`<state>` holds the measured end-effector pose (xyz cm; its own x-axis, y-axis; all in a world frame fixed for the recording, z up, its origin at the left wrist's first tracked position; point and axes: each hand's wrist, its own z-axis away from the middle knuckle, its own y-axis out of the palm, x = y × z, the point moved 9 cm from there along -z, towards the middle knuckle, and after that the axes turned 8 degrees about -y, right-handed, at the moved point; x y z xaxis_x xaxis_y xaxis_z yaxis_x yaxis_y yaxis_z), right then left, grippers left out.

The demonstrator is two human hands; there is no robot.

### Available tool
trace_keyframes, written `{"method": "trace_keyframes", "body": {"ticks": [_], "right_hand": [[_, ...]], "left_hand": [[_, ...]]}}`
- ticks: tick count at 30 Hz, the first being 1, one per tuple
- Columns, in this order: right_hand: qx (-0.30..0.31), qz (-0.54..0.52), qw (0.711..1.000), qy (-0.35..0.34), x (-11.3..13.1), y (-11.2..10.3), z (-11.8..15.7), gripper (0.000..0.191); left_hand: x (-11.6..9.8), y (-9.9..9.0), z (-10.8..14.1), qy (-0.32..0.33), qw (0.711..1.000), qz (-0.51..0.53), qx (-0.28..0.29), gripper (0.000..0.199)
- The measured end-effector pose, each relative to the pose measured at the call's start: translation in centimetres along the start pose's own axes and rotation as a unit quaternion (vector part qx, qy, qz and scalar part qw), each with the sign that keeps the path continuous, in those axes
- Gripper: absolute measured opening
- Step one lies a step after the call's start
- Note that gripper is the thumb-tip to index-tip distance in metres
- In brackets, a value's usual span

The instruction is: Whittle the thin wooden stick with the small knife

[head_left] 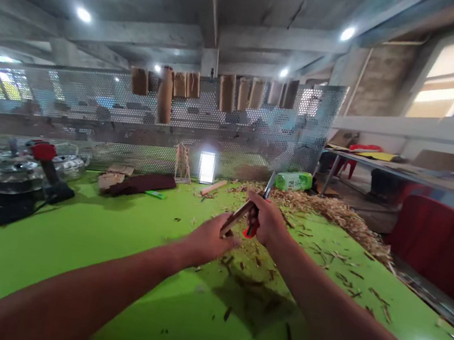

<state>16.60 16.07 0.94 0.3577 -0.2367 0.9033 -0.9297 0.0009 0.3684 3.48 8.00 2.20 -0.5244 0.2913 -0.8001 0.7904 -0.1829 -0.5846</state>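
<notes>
Head view: wooden strip (237,217) is held above the green counter (80,226), near its middle, between the two hands. Its long axis slants, the near end toward the lower left and the far end up and to the right. Strip is narrow, straight and flat-sided, light brown on the broad face with a darker edge; finer surface detail is too small to read.

Left hand (215,238) is closed around the near end. Right hand (266,219) is closed on a knife (269,186) with red showing at the handle, the blade pointing upward, its fingers also at the strip's far end.

Loose shavings (325,211) lie beneath and to the right, heaped along the counter's far right side. Beyond the hands, a second wooden piece (214,187) lies flat, with a small upright frame (184,163) to its left and a green package (294,181) to its right. Perforated metal screen (136,136) stands behind. Metal pots (17,174) and a red-and-black tool (47,164) are at far left.
</notes>
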Motion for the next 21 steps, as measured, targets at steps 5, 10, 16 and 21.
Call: {"method": "trace_keyframes", "body": {"ticks": [5,10,16,21], "right_hand": [[0.087,0.057,0.994,0.035,0.9,2.5,-0.4,0.036],[0.141,0.085,0.985,0.05,0.4,3.3,-0.9,0.034],[0.145,0.041,0.988,0.007,-2.3,2.6,-1.0,0.042],[0.155,0.141,0.975,-0.069,-2.3,1.9,-0.5,0.039]], "left_hand": [[2.1,-1.9,-0.5,-0.016,0.995,0.012,-0.098,0.022],[4.8,-1.7,-0.5,-0.058,0.995,0.075,-0.044,0.028],[6.9,-1.6,-0.5,-0.093,0.988,0.122,-0.005,0.025],[7.8,-2.5,-1.4,-0.102,0.977,0.181,-0.037,0.019]]}}
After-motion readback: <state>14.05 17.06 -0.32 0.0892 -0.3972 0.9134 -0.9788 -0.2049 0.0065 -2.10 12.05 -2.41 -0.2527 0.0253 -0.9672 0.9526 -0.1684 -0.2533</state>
